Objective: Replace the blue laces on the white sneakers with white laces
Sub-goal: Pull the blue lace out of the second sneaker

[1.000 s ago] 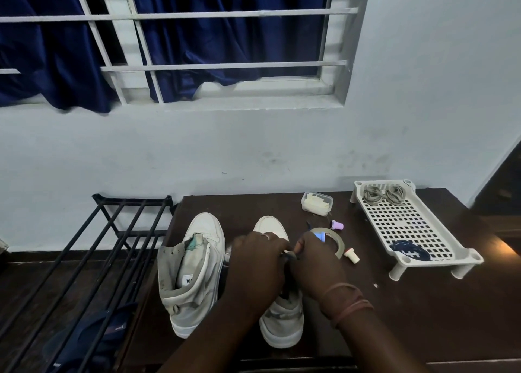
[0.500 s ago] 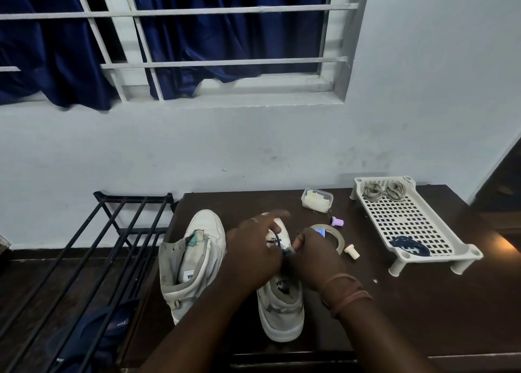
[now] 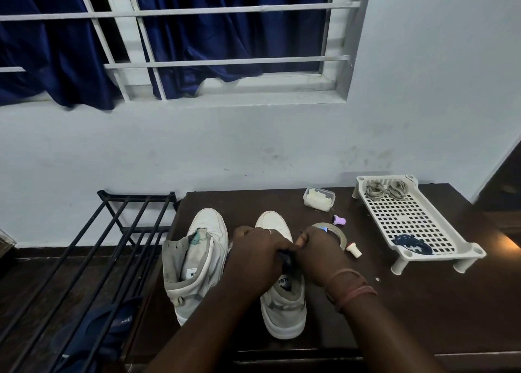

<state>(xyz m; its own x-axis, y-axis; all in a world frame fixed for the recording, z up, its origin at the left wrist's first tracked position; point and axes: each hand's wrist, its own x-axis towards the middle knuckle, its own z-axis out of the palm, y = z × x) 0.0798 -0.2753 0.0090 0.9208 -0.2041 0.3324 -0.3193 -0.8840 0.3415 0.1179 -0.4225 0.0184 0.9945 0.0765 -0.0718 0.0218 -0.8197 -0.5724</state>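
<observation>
Dark wooden table (image 3: 423,310) pushed up against a pale wall, with a black metal rack (image 3: 93,248) off to its left side. On the right part of the table sits a white plastic tray with holes (image 3: 408,220), standing on little legs. Two coiled pale laces (image 3: 386,190) are at its far end and a bunched-up blue lace (image 3: 410,244) lies at the near end.

The two white sneakers are side by side near the middle, toes pointing at the wall. The left sneaker (image 3: 197,262) has no lace in it and its tongue is flopped open. The right sneaker (image 3: 284,302) is the one being worked on.

Both hands are over the top of that right sneaker, touching each other. The left hand (image 3: 256,257) is curled, fingers closed around something dark at the eyelets, looks like the blue lace but it's mostly hidden. The right hand (image 3: 318,255) is curled too, thumb and fingers pinching at the same spot.

Just beyond the right hand there's a roll of tape (image 3: 337,233), then a small clear box (image 3: 319,198) nearer the wall, a tiny purple cap (image 3: 339,220) and a little white stopper thing (image 3: 353,250).
</observation>
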